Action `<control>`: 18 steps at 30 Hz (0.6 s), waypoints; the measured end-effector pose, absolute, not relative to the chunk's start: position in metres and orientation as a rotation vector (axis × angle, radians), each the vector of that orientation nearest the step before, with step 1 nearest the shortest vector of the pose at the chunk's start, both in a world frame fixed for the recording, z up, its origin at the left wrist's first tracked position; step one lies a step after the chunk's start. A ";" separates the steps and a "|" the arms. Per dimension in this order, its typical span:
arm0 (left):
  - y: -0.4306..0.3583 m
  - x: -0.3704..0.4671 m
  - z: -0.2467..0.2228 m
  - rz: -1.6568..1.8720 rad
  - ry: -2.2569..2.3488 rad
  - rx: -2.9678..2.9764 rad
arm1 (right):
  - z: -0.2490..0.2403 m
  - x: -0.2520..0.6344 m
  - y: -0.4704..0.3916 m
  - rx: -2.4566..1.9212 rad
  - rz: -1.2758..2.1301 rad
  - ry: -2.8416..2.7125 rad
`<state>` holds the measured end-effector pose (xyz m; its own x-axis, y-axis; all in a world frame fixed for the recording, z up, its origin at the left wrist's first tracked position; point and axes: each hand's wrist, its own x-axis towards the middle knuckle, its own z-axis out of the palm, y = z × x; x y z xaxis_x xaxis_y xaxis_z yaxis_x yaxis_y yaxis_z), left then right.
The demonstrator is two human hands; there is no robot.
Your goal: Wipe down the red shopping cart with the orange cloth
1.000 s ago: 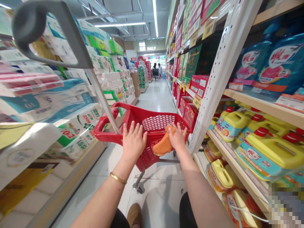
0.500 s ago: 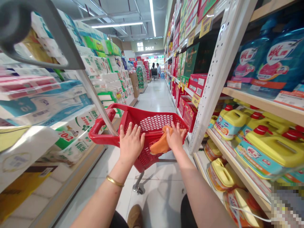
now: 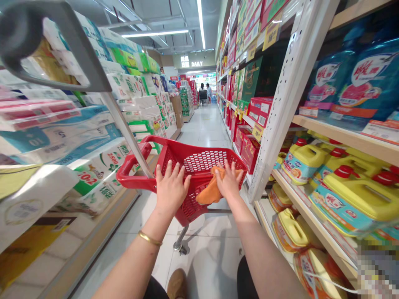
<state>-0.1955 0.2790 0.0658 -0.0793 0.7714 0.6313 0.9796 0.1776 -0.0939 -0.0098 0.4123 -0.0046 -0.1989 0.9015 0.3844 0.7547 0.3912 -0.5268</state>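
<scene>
My left hand (image 3: 171, 186), palm down with its fingers spread, appears over the near side of a red trolley basket (image 3: 134, 177) and holds nothing. A gold bangle (image 3: 149, 238) circles that wrist. An orange cloth (image 3: 207, 192) is under my right hand (image 3: 229, 182), whose fingers are stretched out and apart over it; the grip beneath is hidden. The cloth droops in front of the basket's perforated wall. From the basket's left end a metal pole (image 3: 127, 133) rises to a grey loop handle (image 3: 90, 70).
Stacked tissue packs (image 3: 93, 174) line the left shelf. On the right shelves (image 3: 343, 133) stand yellow detergent jugs (image 3: 352, 199) and blue bottles (image 3: 363, 79), beside a white upright (image 3: 280, 108). Red boxes (image 3: 249, 151) stand beyond. Two people (image 3: 204, 91) are far down the tiled aisle (image 3: 199, 124).
My right hand and the orange cloth have shifted very slightly left, and the cloth's folds differ a little. The left hand and trolley basket are almost unmoved.
</scene>
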 end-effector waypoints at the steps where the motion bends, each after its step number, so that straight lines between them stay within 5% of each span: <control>1: 0.279 -0.195 0.066 -0.484 -1.902 -1.647 | -0.006 -0.005 0.417 -1.523 0.304 -1.915; 9: 0.279 -0.196 0.063 -0.537 -1.892 -1.652 | -0.001 -0.036 0.393 -1.111 0.244 -2.194; 18: 0.278 -0.192 0.063 -0.570 -1.892 -1.672 | -0.021 0.013 0.434 -1.694 0.294 -1.700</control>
